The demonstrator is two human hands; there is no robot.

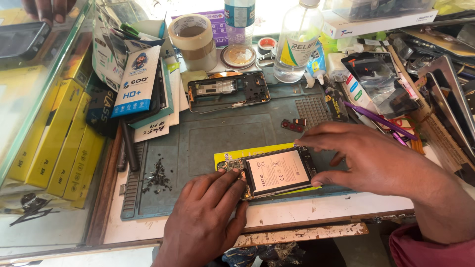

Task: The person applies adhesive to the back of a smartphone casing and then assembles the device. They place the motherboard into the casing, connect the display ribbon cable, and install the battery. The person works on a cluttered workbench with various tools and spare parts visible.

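My left hand [205, 217] presses flat-fingered on the opened phone [274, 173] at six o'clock on the grey mat [222, 133]; my right hand [368, 158] pinches its far edge. Yellow boxes [59, 133] stack at nine o'clock, a clear bottle [297, 42] at twelve.

You are looking at an opened phone [277, 173], battery showing, lying flat at the frame's lower centre.
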